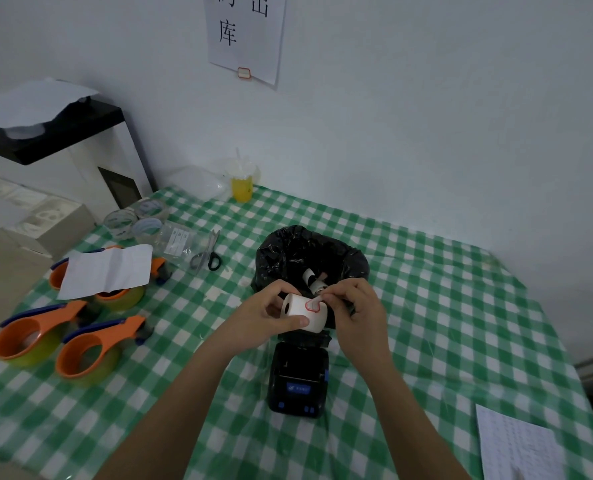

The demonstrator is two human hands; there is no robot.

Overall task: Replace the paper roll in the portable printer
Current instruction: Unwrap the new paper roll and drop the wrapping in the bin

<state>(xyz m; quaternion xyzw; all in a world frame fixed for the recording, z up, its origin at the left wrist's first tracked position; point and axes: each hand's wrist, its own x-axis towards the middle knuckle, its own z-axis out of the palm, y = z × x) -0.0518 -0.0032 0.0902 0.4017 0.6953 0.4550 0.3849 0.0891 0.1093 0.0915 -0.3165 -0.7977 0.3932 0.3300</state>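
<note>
A white paper roll (300, 311) with a red-edged sticker on its outer wrap is held above the table. My left hand (267, 315) grips it from the left, thumb underneath. My right hand (352, 308) pinches the sticker at the roll's right side. Below the roll sits the black portable printer (298, 382) with a blue label on the green checked tablecloth (426, 306). Whether its lid is open is hidden by the roll and hands. Behind my hands stands a bin lined with a black bag (288, 251), holding curled white paper (314, 280).
Three orange tape dispensers (91, 351) and a white sheet (108, 270) lie at the left. Scissors (209, 252), clear tape rolls (132, 220) and a yellow drink cup (242, 183) lie farther back. A printed sheet (520, 445) lies at the front right.
</note>
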